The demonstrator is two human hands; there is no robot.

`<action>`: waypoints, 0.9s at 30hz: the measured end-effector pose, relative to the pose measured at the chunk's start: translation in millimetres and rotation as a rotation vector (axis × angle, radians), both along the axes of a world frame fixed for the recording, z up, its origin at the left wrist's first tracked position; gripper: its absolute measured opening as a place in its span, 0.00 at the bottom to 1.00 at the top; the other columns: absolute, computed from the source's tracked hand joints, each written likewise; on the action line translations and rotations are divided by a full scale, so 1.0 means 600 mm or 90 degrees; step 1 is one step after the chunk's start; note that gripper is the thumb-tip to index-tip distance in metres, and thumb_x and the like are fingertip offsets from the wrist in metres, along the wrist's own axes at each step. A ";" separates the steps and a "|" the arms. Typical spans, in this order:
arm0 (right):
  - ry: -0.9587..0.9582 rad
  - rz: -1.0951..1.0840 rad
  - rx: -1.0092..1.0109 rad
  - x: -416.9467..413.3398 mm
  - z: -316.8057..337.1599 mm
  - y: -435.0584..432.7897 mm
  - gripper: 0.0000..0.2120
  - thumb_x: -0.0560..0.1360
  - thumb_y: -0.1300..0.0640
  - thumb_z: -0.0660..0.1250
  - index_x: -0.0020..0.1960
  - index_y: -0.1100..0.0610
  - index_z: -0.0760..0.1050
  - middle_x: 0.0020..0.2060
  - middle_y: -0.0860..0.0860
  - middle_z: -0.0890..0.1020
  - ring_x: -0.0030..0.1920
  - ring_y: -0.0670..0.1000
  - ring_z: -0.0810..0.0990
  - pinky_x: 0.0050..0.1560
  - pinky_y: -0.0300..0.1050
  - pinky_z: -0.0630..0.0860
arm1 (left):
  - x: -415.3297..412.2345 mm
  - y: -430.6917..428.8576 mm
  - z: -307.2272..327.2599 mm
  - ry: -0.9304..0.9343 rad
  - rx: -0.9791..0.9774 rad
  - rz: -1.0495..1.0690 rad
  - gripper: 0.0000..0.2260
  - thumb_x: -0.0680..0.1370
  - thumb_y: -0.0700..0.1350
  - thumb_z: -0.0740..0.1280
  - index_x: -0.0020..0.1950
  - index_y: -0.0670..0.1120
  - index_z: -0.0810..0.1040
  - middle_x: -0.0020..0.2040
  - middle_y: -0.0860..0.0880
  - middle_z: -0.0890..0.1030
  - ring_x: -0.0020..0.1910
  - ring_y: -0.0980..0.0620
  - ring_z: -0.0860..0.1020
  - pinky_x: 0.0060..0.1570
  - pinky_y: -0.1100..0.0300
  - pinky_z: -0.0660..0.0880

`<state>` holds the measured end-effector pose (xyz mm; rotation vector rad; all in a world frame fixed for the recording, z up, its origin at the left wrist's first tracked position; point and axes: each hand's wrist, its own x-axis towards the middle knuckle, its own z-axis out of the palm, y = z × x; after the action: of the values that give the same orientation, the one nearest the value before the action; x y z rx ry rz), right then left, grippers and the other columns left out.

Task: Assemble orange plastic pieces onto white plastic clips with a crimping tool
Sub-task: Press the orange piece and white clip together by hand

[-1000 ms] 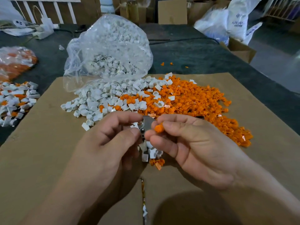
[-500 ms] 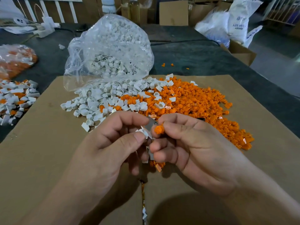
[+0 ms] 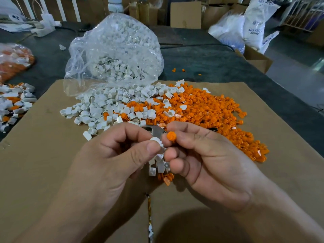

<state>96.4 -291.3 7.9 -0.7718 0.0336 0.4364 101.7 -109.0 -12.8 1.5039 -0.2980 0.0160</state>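
Observation:
My left hand (image 3: pixel 112 160) pinches a white plastic clip (image 3: pixel 156 141) between thumb and forefinger. My right hand (image 3: pixel 206 160) pinches an orange plastic piece (image 3: pixel 171 136) right beside that clip, nearly touching it. Behind both, a grey metal tool (image 3: pixel 155 130) pokes up between the fingers; who holds it is hidden. A small cluster of white clips (image 3: pixel 157 165) and orange pieces (image 3: pixel 165 178) lies on the cardboard under my hands.
A brown cardboard sheet (image 3: pixel 43 163) covers the dark table. White clips (image 3: pixel 105 109) spill from a clear bag (image 3: pixel 115 53); a big orange heap (image 3: pixel 210 111) lies to the right. Mixed assembled pieces (image 3: pixel 14 102) sit at the left edge. Boxes and sacks stand behind.
My left hand has brought the white clip up into plain view beside the orange piece. The right hand keeps its pinch almost in place, and the metal tool shows more above the fingers.

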 end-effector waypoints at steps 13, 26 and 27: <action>-0.182 -0.100 -0.208 -0.002 -0.018 0.005 0.09 0.74 0.62 0.65 0.47 0.54 0.83 0.34 0.59 0.83 0.33 0.55 0.83 0.35 0.42 0.80 | 0.001 0.005 -0.017 -0.184 0.223 0.067 0.12 0.72 0.62 0.69 0.53 0.60 0.80 0.47 0.55 0.83 0.44 0.50 0.82 0.40 0.49 0.80; -0.396 -0.207 -0.485 -0.024 -0.017 0.015 0.09 0.75 0.58 0.66 0.49 0.46 0.81 0.43 0.47 0.84 0.40 0.50 0.85 0.40 0.39 0.81 | 0.003 0.000 -0.013 -0.430 0.329 0.137 0.08 0.74 0.50 0.69 0.51 0.52 0.76 0.59 0.57 0.76 0.53 0.59 0.79 0.46 0.61 0.77; -0.394 -0.212 -0.488 -0.023 -0.017 0.016 0.09 0.75 0.58 0.67 0.48 0.46 0.81 0.42 0.46 0.84 0.40 0.49 0.85 0.40 0.38 0.80 | 0.003 0.001 -0.013 -0.428 0.332 0.135 0.08 0.74 0.51 0.70 0.52 0.52 0.77 0.59 0.56 0.77 0.53 0.58 0.79 0.47 0.60 0.78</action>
<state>82.4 -281.9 -2.4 -1.6011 -0.2597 -0.1726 103.6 -108.6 -20.4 2.0145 -0.7185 0.6670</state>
